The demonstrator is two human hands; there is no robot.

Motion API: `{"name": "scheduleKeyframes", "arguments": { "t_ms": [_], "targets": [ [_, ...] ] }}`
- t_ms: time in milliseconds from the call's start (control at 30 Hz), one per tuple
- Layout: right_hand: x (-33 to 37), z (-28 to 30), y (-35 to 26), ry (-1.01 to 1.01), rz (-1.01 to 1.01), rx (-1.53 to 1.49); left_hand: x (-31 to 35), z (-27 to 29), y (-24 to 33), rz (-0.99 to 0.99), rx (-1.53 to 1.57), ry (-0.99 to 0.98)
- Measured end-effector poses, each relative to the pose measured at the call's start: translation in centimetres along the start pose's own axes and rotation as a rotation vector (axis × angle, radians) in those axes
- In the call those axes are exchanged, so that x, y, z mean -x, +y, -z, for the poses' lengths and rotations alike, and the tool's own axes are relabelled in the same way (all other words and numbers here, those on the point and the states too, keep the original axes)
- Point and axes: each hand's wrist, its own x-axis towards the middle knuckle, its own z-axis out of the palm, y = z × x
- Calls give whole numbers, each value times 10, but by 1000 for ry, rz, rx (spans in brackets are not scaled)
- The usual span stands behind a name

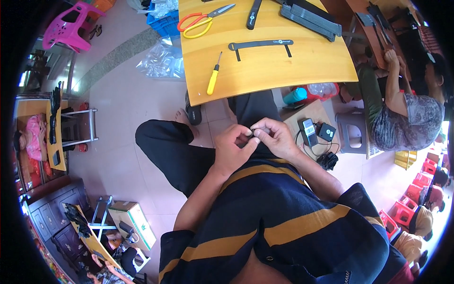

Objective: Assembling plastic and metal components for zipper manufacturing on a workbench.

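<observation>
Close together above my lap, my left hand and my right hand both pinch with thumb and fingertips. Between them is a small dark piece, mostly covered by the fingers, so its kind does not show. On the wooden table beyond lies a flat black strap with a rounded end, across two short black marks. A yellow-handled screwdriver rests nearer the table's edge. Scissors with one red and one yellow handle lie at the far left of the tabletop.
A stack of dark straps and another black strap lie farther back. Clear plastic bags sit left of the table. At right, a low wooden surface holds black devices and cables. A co-worker sits at the far right.
</observation>
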Motion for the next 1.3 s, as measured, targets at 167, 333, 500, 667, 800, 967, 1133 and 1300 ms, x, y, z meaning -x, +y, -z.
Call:
{"name": "scheduleKeyframes", "arguments": {
  "t_ms": [167, 333, 500, 667, 800, 967, 1133, 1300],
  "targets": [
    [-2, 1, -8, -85, -12, -100, 2, 6, 0, 82, 8, -17],
    [-5, -7, -19, -56, 41, -172, 4, 9, 1, 66, 126, 31],
    [2, 10, -46, 94, 131, -124, -25, 47, 2, 200, 356, 520],
    [16, 89, -55, 241, 239, -169, -17, 213, -47, 20, 961, 682],
    [13, 170, -48, 524, 320, -240, 33, 332, -59, -187, 1060, 457],
    [1, 236, -47, 527, 195, -86, 2, 254, 5, -122, 793, 917],
    [-29, 301, -13, 574, 154, 226, -17, 210, 27, -175, 692, 742],
    [-44, 274, -35, 853, 338, 1106, -28, 171, 61, -224, 545, 687]
  ]
}}
